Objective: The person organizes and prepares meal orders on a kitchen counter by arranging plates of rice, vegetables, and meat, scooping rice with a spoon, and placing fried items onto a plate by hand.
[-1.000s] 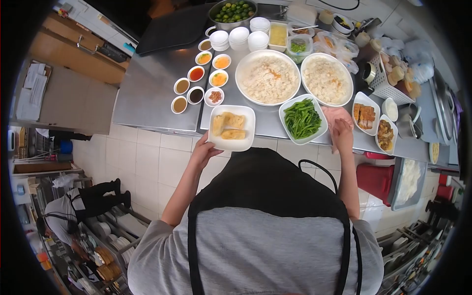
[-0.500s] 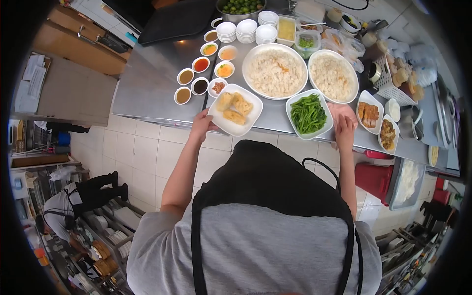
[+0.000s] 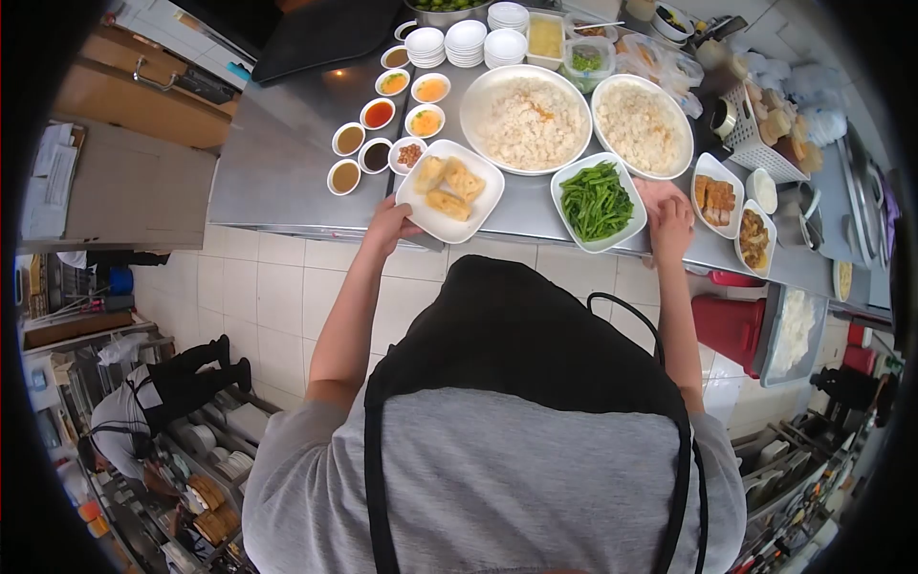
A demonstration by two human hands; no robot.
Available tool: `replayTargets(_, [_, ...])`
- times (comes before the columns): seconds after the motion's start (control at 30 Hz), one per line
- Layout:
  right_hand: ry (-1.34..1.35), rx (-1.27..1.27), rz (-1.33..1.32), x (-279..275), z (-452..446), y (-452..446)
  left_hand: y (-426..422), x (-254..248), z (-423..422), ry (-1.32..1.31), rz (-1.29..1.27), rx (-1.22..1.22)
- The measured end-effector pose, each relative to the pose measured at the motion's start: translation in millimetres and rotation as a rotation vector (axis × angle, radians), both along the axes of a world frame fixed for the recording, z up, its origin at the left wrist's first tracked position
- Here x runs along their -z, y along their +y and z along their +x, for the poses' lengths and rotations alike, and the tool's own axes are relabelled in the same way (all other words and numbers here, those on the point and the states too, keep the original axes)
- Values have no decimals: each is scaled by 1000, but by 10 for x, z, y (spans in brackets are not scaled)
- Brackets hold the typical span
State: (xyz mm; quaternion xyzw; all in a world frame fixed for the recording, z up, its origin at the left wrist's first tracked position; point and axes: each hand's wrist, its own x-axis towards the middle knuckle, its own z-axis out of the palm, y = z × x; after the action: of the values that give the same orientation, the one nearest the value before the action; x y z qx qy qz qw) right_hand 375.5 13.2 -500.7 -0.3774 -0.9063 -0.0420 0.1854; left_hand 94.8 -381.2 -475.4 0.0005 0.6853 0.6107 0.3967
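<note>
My left hand (image 3: pixel 390 228) grips the near left edge of a square white dish (image 3: pixel 484 198) holding several yellowish fried pieces (image 3: pixel 449 203). The dish is at the counter's front edge. On the right, my right hand (image 3: pixel 672 226) rests with curled fingers on a pink cloth (image 3: pixel 655 194). Between the hands stands a white bowl of green vegetables (image 3: pixel 598 202). Behind it are two large white bowls of rice (image 3: pixel 528 122) (image 3: pixel 640 128). Small cups of sauce (image 3: pixel 379 115) and a cup of nuts (image 3: pixel 409 154) sit beyond the dish.
Stacked white saucers (image 3: pixel 466 43), containers (image 3: pixel 546 40) and a dark tray (image 3: pixel 330 38) stand at the back. At right are dishes of sliced meat (image 3: pixel 715 198) and stew (image 3: pixel 754 240), and a white basket (image 3: pixel 765 140). Another person (image 3: pixel 124 416) bends at lower left.
The dish in my left hand has tilted, then moved slightly left in view. My right hand stays on the pink cloth. The camera view has shifted a little.
</note>
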Motion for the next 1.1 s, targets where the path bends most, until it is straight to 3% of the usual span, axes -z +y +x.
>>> replayTargets(0.1, [10,-60,77,13,-42,-40,17,20,41,-77,-21,-4])
replayTargets(0.27, [173,-260,-81,208,263,207,-3,-239,235,-123,92,-30])
replayTargets(0.33, [443,5,-543,191,393,325,37,-438,369,-126,120,-38])
replayTargets(0.37, [440,7,-536,20,395,292,77,-543,433,-127,143,-50])
replayTargets(0.43, [890,53,-1106,-483,417,201,190,-711,534,-168,212,-7])
replayTargets(0.53, [762,-195,-971,-1150,201,-169,509,-885,640,-215,316,97])
replayTargets(0.63, [529,-376,-526,-1630,-95,-532,873,-948,738,-216,368,182])
replayTargets(0.7, [447,-372,-431,-1717,-217,-643,1070,-969,770,-184,333,281])
replayTargets(0.77, [217,-561,-131,-1676,-300,-657,1232,-1010,850,-199,331,282])
replayTargets(0.8, [212,-548,-126,-1621,-325,-642,1296,-1046,892,-187,335,274])
replayTargets(0.87, [-71,-524,65,-1477,-348,-623,1397,-1075,962,-180,341,275])
replayTargets(1.1, [-283,-355,119,-1448,-227,-679,1650,-990,1056,-201,355,298])
